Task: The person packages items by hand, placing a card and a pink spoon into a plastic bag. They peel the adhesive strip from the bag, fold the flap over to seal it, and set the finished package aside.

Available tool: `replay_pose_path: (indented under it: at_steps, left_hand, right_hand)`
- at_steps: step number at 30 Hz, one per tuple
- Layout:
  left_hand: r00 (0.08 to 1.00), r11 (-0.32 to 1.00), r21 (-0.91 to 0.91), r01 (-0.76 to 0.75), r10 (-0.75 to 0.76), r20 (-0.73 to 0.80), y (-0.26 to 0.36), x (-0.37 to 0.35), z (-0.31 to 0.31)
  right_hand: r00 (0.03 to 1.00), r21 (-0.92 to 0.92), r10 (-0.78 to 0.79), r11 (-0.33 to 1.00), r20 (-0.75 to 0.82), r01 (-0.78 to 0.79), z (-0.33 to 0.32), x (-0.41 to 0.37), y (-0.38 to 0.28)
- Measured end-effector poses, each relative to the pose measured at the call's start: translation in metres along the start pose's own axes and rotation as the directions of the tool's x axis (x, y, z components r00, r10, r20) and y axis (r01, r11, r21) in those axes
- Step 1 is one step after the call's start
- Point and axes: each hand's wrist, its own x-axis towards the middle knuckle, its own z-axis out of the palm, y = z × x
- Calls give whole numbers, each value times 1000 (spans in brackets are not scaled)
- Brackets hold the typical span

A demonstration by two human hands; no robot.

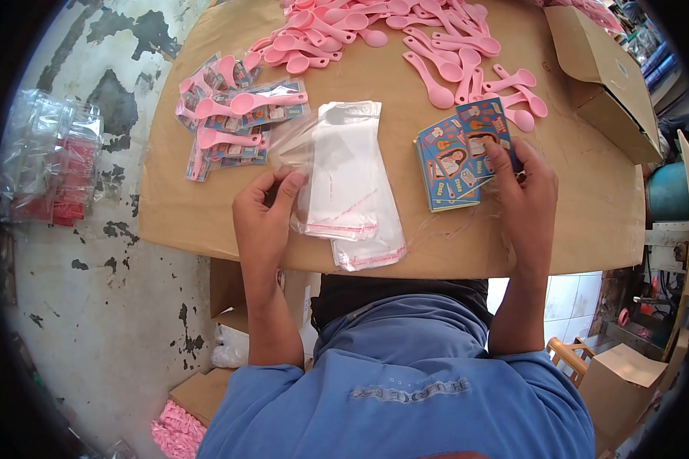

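My left hand [262,214] pinches the edge of a clear plastic bag [292,145] at the left side of a pile of such bags [346,168]. The pile's bags have adhesive strips with red print along their near ends. My right hand [527,182] grips a blue printed card [480,116] between thumb and fingers. This card lies tilted over a stack of matching cards [440,180] on the cardboard-covered table [406,145]. The fingers behind the card are partly hidden.
Pink spoons [344,27] are heaped at the far side, with several nearer spoons [467,69] above the cards. Packed spoons with cards [241,115] lie at the left. An open cardboard box [605,84] stands at the right edge.
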Motion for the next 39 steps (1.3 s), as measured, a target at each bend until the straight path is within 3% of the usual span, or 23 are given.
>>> replay_pose_path:
  at_steps: [2,5,6,8,11,13,15,18,21,24,25,27,28,31,35,38,39]
  left_hand:
    - [986,990,8,-142,143,-81,-9,3,-2]
    - [931,953,-6,-303,295,-215,-8,3,-1]
    - [906,937,-15,-348,332,-261,-6,2,0]
    - [930,941,-149,-303,258,-264,0,-2,2]
    - [967,948,-225,-224,189,-168,3,-5,1]
    - [986,949,-270,-165,152,-68,5,-5,1]
    - [994,934,-345,-90,108,34,5,-7,1]
    - [998,949,-311,-57,63,11,12,-12,7]
    - [997,996,47,-72,72,7,8,-10,-4]
    - [982,993,-10,-118,115,-147,2,2,-21]
    - [962,988,62,-143,153,-224,3,5,-28]
    - [946,938,-249,-243,172,-275,3,11,-34]
    - [935,872,-391,-293,176,-306,6,13,-35]
    - [990,693,-707,-140,81,-116,20,7,-26]
    - [994,593,-800,-96,93,-50,25,1,2]
    - [981,609,-787,-105,195,21,29,-6,25]
    - [986,625,-774,-99,168,10,30,-8,32]
  right_hand:
    - [977,-74,-173,984,-123,165,1,1,5]
    - [963,97,-148,980,-224,173,0,-2,0]
    - [970,104,-137,982,-199,160,-1,-4,-3]
    - [982,115,-117,984,-149,135,-4,-9,-9]
    - [994,503,-79,864,79,29,6,-22,-30]
    - [960,468,-93,883,263,-42,16,-35,-42]
    - [895,376,-254,920,366,107,29,-41,-57]
    - [821,410,-466,854,331,320,58,-49,-62]
    - [794,177,-429,903,431,392,70,-52,-57]
    - [799,101,-367,926,476,365,69,-54,-58]
    - [800,118,-374,924,469,363,69,-54,-57]
    - [804,153,-393,919,447,364,68,-53,-55]
    - [828,200,-403,915,389,351,66,-52,-57]
    - [899,306,-383,900,212,311,60,-51,-56]
    - [960,396,-165,916,225,64,50,-52,-49]
    - [929,531,-66,834,364,-149,43,-52,-46]
    - [928,577,-47,795,370,-189,40,-51,-47]
